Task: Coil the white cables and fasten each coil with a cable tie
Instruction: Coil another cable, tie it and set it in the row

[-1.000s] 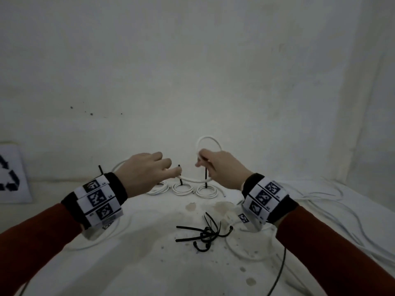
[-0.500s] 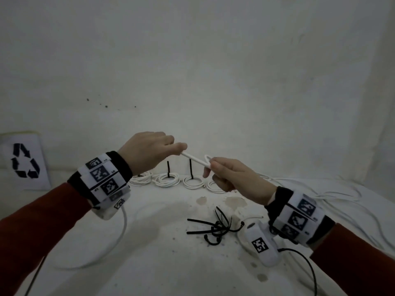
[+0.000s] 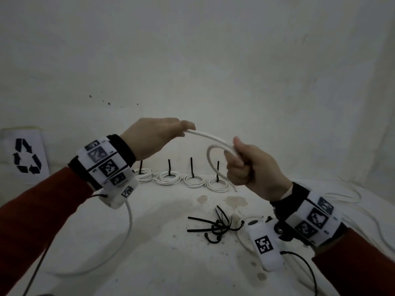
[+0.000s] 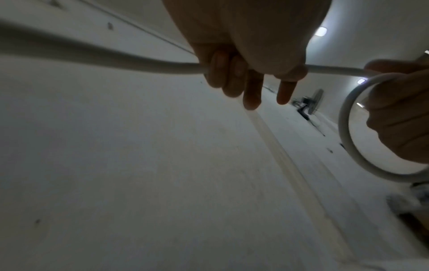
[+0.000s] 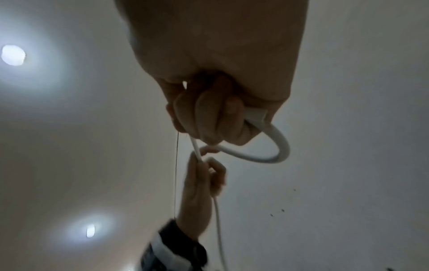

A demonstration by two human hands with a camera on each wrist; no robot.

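First loop going in — mid-frame

Right hand fisted on the white cable's small loop; left hand apparently pinches the strand — running leftward from that loop, feeding the next turn.

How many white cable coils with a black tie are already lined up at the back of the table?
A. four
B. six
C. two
A: the head view shows four tied coils in a row on the table by the wall, each with a black tie sticking up.
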